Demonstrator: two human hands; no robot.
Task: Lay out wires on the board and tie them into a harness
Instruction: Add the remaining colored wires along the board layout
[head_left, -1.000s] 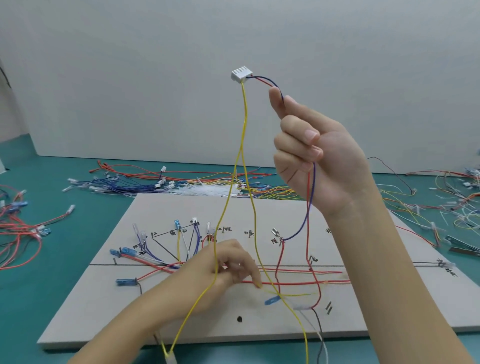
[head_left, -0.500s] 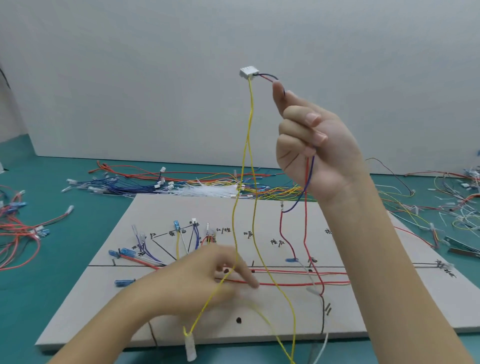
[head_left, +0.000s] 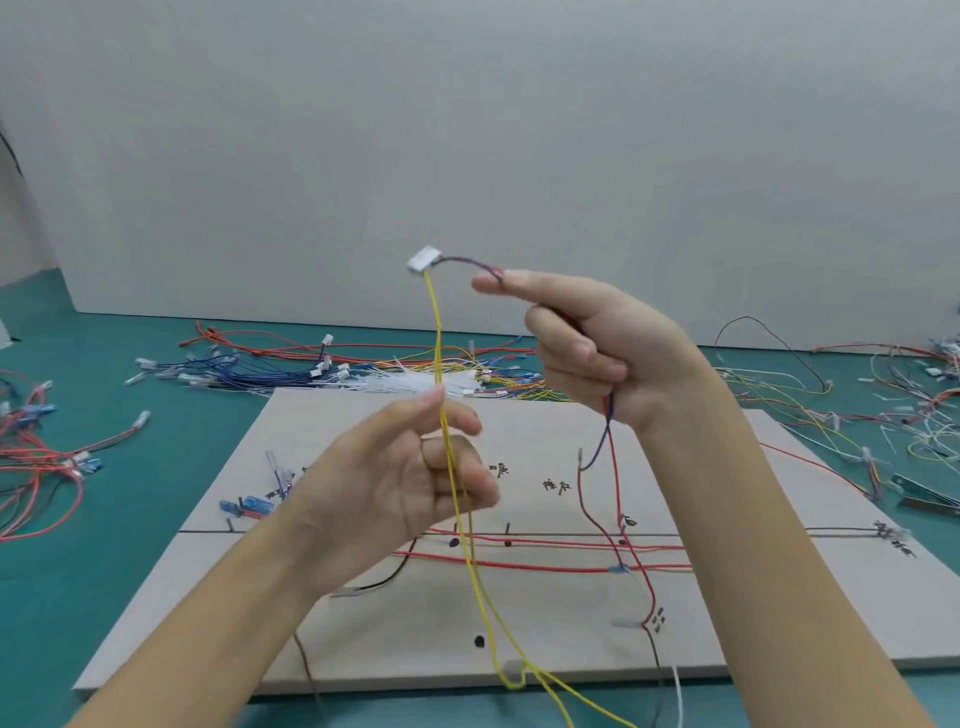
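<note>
My right hand (head_left: 597, 348) is raised above the grey board (head_left: 519, 634) and grips red and blue wires in its curled fingers. A white connector (head_left: 424, 258) sticks out to the left of its fingertips. Two yellow wires (head_left: 470, 545) hang from that connector down past the board's front edge. My left hand (head_left: 405, 478) is lifted in front of the board and pinches the yellow wires between thumb and fingers. Red wires (head_left: 545, 564) lie across the board along a drawn line, with blue terminals (head_left: 249, 505) at its left.
Heaps of loose red, blue, yellow and white wires (head_left: 322, 369) lie on the green table behind the board. More red wires (head_left: 36, 467) lie at the left, and mixed wires and a metal tool (head_left: 924, 496) at the right. A grey wall stands behind.
My right hand has come down lower with the connector. My left hand has risen from the board and now pinches the yellow wires higher up.
</note>
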